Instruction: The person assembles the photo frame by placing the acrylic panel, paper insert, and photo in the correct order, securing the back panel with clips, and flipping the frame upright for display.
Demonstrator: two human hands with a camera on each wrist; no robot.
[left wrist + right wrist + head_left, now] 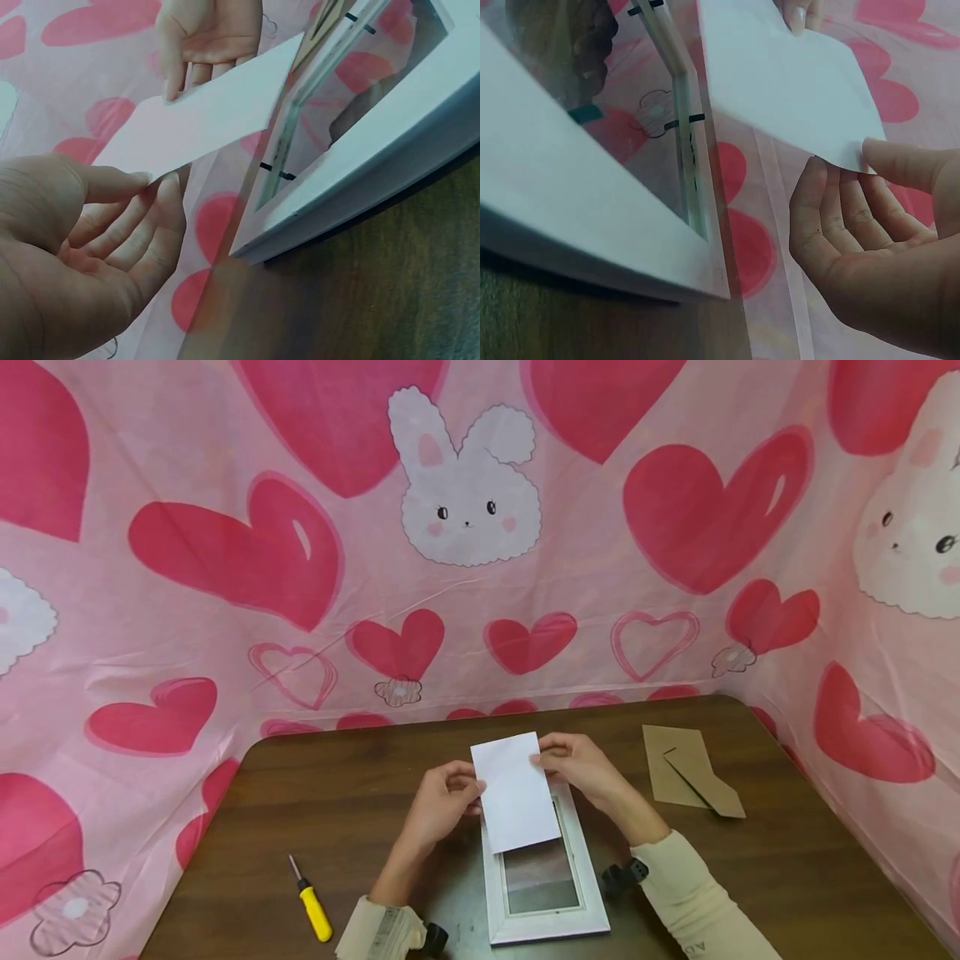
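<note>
Both hands pinch a blank white sheet of paper (515, 793) by its opposite long edges, thumbs on top. My left hand (441, 806) has the left edge, and my right hand (583, 768) grips the other near its upper corner. The sheet is tilted above a white picture frame (551, 925), covering its upper part in the head view. Inside the frame, the glass pane (542, 881) gives off reflections. Small dark tabs line the frame's inner edge, as the left wrist view shows. In the right wrist view the paper (787, 82) bends slightly between the hands.
A brown backing board (675, 760) with an angled stand leg (708, 789) lies on the table at right. A yellow-handled screwdriver (311, 902) is at the left front. Behind the brown wooden table (337, 802) hangs a pink cloth (480, 593) with hearts and rabbits.
</note>
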